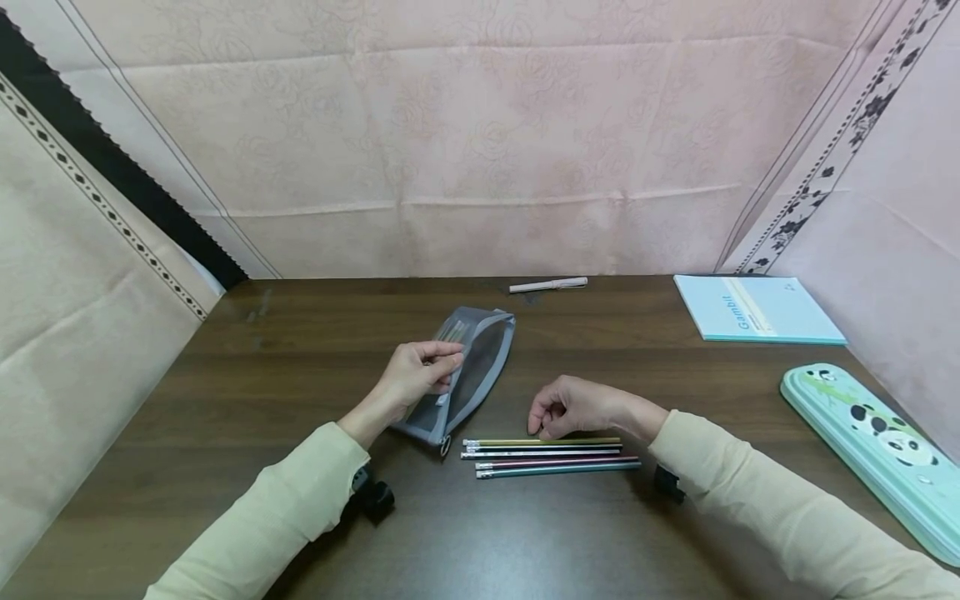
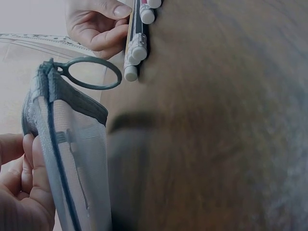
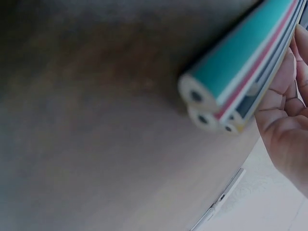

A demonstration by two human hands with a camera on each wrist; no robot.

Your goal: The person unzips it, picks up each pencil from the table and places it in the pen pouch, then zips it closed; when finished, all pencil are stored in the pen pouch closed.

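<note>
A grey-blue mesh zip pouch [image 1: 487,387] stands partly open at the middle of the table, some thin sticks showing faintly through its far end. My left hand [image 1: 422,368] pinches the near side of its opening between thumb and fingers. In the left wrist view, a ring-shaped zipper pull [image 2: 95,88] sticks out from the pouch's end. Several pencils with white erasers lie side by side to the right, the teal pencil [image 1: 558,471] nearest me. My right hand [image 1: 573,407], fingers curled, has thumb and fingertips on the yellow pencil [image 1: 603,440] at the row's far side.
A white pen [image 1: 548,285] lies by the table's back edge. At the back right is a light-blue booklet [image 1: 757,310], with a mint panda pencil case [image 1: 873,458] in front of it along the right side. Cloth-covered walls rise behind and beside the table.
</note>
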